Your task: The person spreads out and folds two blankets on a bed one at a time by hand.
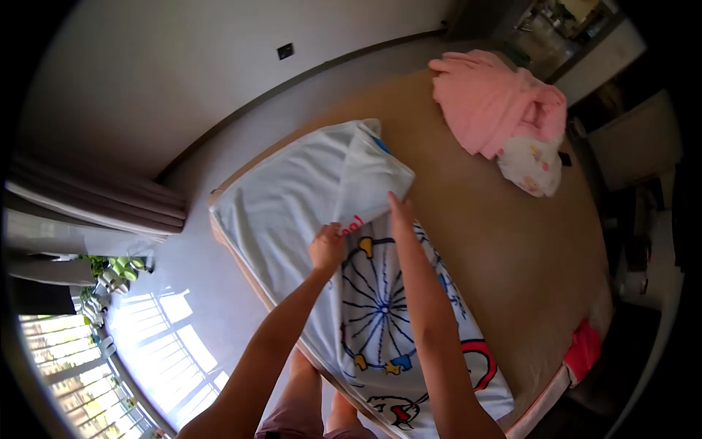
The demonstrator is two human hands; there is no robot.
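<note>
A white blanket (278, 190) printed with a Ferris wheel and cartoon figures lies over the near left part of the bed. Its far part is folded back over the printed side, with the plain pale underside up. My left hand (326, 247) is closed on the blanket by the fold's edge, beside some red lettering. Farther right, my right hand (400, 216) holds the same folded edge near its corner, its fingertips partly hidden. Both arms reach across the printed part.
The bed (504, 263) has a brown cover. A pink blanket (490, 102) lies bunched at its far right, against a white patterned bundle (532, 167). Red cloth (583, 353) hangs at the right edge. Curtains (95, 194), a sunlit window and plants (121, 272) stand at left.
</note>
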